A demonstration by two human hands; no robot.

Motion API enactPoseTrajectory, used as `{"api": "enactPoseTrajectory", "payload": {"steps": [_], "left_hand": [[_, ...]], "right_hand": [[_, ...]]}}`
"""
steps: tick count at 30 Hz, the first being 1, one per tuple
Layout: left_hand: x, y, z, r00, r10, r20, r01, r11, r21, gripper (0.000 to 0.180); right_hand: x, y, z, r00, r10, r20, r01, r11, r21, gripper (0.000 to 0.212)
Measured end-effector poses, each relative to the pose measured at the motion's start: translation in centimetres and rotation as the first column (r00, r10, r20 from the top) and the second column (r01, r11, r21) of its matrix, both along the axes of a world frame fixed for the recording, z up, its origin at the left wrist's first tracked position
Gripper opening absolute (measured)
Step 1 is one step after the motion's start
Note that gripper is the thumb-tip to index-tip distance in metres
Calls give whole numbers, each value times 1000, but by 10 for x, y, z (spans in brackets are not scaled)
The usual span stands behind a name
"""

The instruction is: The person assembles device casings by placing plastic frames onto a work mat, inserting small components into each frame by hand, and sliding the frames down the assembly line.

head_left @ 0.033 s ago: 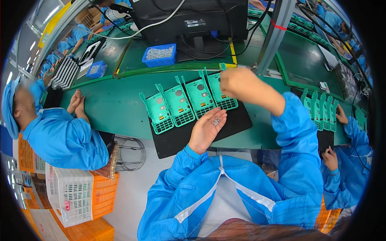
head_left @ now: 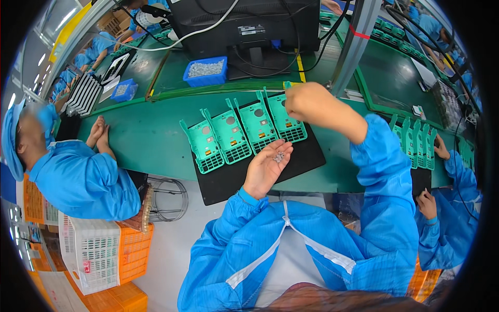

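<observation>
Several green plastic housings stand in a slanting row, with grid-like openings at their near ends. Under them lies a black mat. In front of the row, my left hand is turned palm up and cups a small heap of tiny grey pieces. Its fingertips are close to the near edge of the third housing. Over the far right part of the rightmost housing, my right hand is closed with its fingers curled down. Whatever its fingertips hold is hidden behind the hand.
Beyond the row are a blue bin of small grey pieces and a monitor. A metal post rises at the right. One co-worker sits at left; another's hand is at right near more green housings. Crates stand lower left.
</observation>
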State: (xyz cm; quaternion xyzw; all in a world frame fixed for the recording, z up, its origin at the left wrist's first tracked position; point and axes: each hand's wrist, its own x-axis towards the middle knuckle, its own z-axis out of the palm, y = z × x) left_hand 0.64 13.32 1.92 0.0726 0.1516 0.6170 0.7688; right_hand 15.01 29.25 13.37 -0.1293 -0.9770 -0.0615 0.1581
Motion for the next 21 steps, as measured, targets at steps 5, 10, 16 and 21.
{"api": "enactPoseTrajectory", "payload": {"steps": [5,10,16,21], "left_hand": [[2,0,-9,993,-15,-114,25,996,89,37],[4,0,-10,986,-2,-166,12,998,57,38],[2,1,-17,986,6,-165,5,998,68,35],[0,4,-13,987,20,-161,-12,999,52,32]], "right_hand": [[-13,39,-28,916,-67,396,59,998,32,13],[-31,43,-35,808,-128,575,130,991,38,8],[-41,41,-38,757,-138,639,111,990,82,11],[-47,43,-38,732,-158,662,121,987,102,12]]}}
